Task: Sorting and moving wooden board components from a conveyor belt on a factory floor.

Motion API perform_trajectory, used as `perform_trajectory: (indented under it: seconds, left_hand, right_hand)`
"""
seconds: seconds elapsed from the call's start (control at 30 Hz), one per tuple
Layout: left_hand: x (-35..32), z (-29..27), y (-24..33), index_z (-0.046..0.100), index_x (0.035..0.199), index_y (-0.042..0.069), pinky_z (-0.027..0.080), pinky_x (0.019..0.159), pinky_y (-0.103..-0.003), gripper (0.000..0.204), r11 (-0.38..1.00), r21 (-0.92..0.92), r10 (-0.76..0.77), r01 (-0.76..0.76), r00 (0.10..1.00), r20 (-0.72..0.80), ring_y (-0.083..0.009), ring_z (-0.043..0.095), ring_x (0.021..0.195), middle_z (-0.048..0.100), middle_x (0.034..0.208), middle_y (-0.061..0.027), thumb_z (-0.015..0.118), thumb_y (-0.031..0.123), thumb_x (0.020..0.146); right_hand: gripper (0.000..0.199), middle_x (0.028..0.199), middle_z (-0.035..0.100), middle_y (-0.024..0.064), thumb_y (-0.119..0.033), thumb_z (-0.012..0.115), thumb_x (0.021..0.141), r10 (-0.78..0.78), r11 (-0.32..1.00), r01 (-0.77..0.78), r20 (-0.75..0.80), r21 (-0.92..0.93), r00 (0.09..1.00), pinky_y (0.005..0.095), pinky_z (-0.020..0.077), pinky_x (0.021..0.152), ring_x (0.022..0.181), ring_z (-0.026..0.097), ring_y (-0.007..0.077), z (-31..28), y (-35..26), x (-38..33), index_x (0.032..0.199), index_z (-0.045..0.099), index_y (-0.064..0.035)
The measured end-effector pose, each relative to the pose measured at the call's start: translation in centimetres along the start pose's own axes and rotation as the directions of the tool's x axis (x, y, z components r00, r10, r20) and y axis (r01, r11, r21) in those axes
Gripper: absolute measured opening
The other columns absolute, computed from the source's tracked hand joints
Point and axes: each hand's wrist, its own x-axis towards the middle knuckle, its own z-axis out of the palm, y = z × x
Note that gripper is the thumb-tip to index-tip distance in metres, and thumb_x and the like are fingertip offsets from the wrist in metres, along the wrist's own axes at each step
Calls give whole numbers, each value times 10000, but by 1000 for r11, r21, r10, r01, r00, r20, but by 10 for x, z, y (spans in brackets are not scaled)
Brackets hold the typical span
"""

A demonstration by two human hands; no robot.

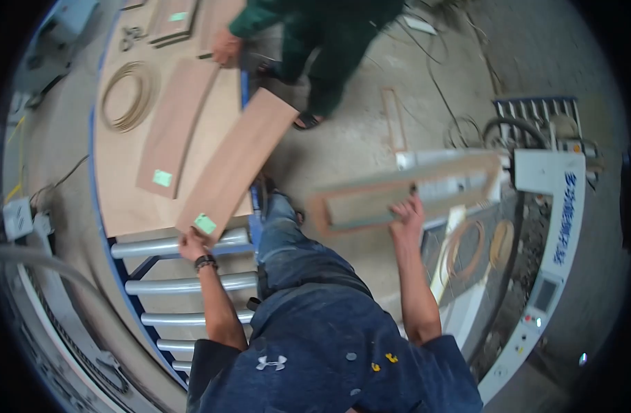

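My left hand (194, 244), with a dark band at the wrist, is closed on the near end of a long reddish-brown wooden board (240, 162). A pale green label (205, 223) sits on that board just past my fingers. The board slants away to the right, its far end out beyond the table edge. On the right, my right hand (407, 212) grips the near long side of a rectangular wooden frame (320, 215). Motion smears this frame, and the floor shows through its opening.
A second labelled board (180, 127), a coil of thin strip (126, 96) and scissors (131, 38) lie on the wood-topped table (126, 206). Steel rollers (191, 283) adjoin it. A co-worker in green (322, 48) stands at the far side. A machine (567, 220) with a control panel stands right.
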Motion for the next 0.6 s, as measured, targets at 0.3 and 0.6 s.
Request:
perform_trajectory:
  seconds: [0.3, 0.6]
  left_hand:
    - [-134, 127, 181, 609, 1070, -14, 464, 784, -300, 575, 872, 262, 25, -414, 573, 820, -184, 597, 922, 634, 1024, -91, 407, 506, 930]
    - [-123, 74, 111, 551, 1155, 16, 504, 790, -353, 411, 987, 153, -54, -56, 771, 635, -195, 608, 905, 625, 980, -104, 669, 226, 822]
  right_hand:
    - [247, 591, 346, -34, -243, 515, 940, 324, 946, -316, 152, -76, 934, 301, 389, 583, 545, 364, 109, 59, 105, 10, 741, 469, -105]
    - [194, 598, 375, -16, -187, 582, 903, 366, 918, -340, 105, -206, 925, 311, 379, 533, 511, 355, 114, 121, 136, -21, 781, 492, -65]
